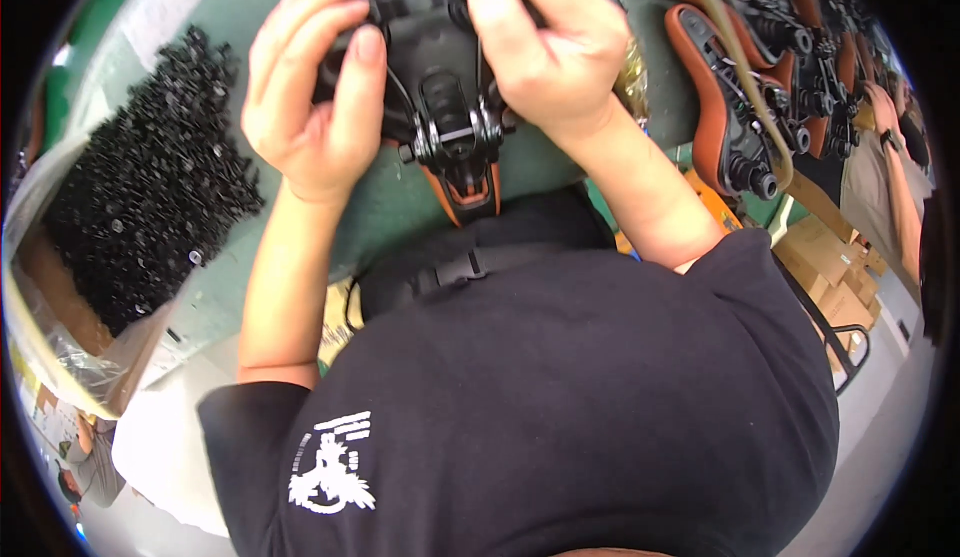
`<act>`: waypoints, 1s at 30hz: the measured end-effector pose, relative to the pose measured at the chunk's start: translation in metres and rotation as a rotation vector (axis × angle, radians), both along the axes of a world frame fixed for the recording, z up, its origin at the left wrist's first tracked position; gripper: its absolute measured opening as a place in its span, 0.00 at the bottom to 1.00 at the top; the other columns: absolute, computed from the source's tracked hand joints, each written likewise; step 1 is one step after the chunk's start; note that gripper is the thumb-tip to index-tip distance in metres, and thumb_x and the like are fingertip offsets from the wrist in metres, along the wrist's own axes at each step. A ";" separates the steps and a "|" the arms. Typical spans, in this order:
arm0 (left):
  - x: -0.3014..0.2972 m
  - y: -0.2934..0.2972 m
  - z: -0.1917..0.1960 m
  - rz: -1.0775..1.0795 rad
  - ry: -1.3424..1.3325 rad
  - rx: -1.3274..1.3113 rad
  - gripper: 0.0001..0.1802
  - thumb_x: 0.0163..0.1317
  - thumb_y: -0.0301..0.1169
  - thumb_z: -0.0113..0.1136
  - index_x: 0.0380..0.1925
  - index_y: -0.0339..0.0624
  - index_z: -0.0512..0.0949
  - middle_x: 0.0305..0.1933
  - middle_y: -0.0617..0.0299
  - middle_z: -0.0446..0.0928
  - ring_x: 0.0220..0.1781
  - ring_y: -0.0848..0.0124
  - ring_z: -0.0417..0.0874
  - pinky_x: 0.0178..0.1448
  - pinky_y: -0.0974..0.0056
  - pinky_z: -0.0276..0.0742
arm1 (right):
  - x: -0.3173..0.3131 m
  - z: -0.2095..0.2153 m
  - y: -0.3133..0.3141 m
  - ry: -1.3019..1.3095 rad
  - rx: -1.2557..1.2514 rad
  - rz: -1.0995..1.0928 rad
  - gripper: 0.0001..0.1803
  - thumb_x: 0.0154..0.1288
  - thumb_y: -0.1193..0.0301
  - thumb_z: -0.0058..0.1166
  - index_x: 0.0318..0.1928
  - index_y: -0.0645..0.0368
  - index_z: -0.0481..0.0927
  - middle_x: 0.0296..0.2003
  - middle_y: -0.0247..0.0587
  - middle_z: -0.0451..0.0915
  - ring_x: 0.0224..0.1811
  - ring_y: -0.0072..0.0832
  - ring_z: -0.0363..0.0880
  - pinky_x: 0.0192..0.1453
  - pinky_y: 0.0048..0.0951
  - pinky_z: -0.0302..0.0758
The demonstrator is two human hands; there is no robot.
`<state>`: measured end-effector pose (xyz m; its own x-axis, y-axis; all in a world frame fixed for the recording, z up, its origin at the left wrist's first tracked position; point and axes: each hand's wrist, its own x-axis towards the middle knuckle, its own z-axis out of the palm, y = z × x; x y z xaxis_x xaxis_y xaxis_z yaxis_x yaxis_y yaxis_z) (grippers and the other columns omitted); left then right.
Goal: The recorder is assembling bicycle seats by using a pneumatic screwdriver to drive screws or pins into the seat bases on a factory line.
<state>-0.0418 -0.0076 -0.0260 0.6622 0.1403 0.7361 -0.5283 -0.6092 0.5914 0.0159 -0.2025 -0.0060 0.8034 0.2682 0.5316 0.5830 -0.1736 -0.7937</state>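
Observation:
An upside-down bicycle saddle [430,52] lies at the near edge of the bench, with its black underside, metal rails and bolted clamp [456,135] facing up. Its brown nose [462,193] points toward me. My left hand [315,87] grips the left side of the wide end, thumb over the underside and fingers at the rim. At the opposite side my right hand [550,42] is closed on the saddle's edge, its fingertips partly out of the frame. Whether a small part is also pinched in the right hand cannot be seen.
A heap of small black hardware [150,187] sits on my left in a plastic-lined box [60,322]. More brown saddles [700,97] are piled upside down at the right, behind a tan cord or bar [740,67]. Cardboard boxes [825,267] and another person's arm [900,187] appear far right.

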 end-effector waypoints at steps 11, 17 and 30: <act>-0.007 0.028 -0.004 -0.385 0.441 -0.156 0.36 0.55 0.27 0.78 0.65 0.34 0.74 0.70 0.45 0.76 0.75 0.56 0.75 0.78 0.54 0.68 | -0.006 0.021 -0.099 0.102 -1.257 -0.321 0.38 0.65 0.51 0.70 0.62 0.71 0.74 0.48 0.59 0.81 0.51 0.52 0.85 0.57 0.45 0.84; -0.024 -0.005 -0.009 -0.155 0.381 -0.314 0.26 0.54 0.21 0.76 0.54 0.32 0.80 0.56 0.45 0.83 0.69 0.53 0.82 0.71 0.54 0.77 | 0.012 -0.008 -0.091 0.170 -1.153 -0.342 0.31 0.65 0.51 0.69 0.50 0.68 0.76 0.50 0.61 0.78 0.47 0.56 0.86 0.55 0.49 0.85; -0.052 -0.006 -0.005 0.079 0.119 -0.096 0.27 0.52 0.22 0.79 0.53 0.35 0.82 0.48 0.53 0.85 0.48 0.61 0.87 0.54 0.62 0.84 | -0.013 0.141 -0.080 0.366 0.619 0.614 0.42 0.63 0.65 0.61 0.75 0.70 0.66 0.72 0.64 0.67 0.41 0.27 0.76 0.42 0.26 0.77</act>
<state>-0.0941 -0.0132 -0.0307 0.7279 0.2607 0.6341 -0.4041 -0.5840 0.7040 0.0025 -0.2827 0.1353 0.7608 0.4543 0.4635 0.1287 0.5943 -0.7939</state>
